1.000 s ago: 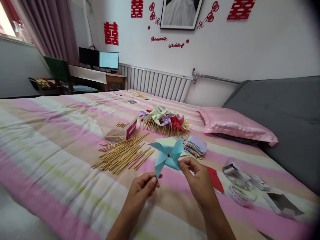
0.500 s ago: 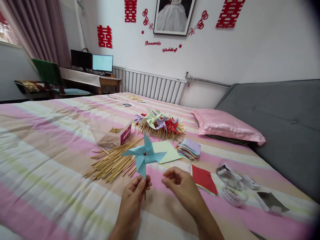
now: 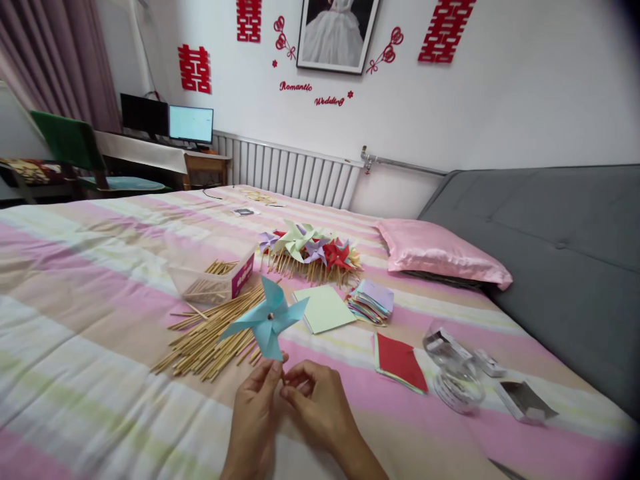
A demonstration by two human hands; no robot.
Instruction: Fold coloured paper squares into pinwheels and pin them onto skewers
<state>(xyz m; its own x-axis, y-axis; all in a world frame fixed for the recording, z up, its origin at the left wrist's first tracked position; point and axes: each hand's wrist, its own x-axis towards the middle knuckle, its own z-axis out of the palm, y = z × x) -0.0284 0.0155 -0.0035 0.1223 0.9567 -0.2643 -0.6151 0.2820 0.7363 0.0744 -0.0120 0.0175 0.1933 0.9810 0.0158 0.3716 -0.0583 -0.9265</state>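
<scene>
A light blue paper pinwheel (image 3: 265, 321) stands upright above the striped bedspread (image 3: 90, 313), held by its thin stick. My left hand (image 3: 255, 417) pinches the stick just under the wheel. My right hand (image 3: 315, 407) meets it from the right, fingertips also on the stick. Behind the pinwheel lies a spread of loose bamboo sticks (image 3: 210, 333).
A clear box of sticks (image 3: 213, 280), a pile of finished pinwheels (image 3: 310, 250), a pale green sheet (image 3: 325, 308), a stack of coloured squares (image 3: 371, 301), red paper (image 3: 400, 360) and a clear tape container (image 3: 453, 373) lie on the bed. A pink pillow (image 3: 440, 253) and grey headboard (image 3: 560, 267) are at right.
The pinwheel moved left and down with my left hand. My right hand let go of the blade, hung free, then closed in onto the stick beside the left hand.
</scene>
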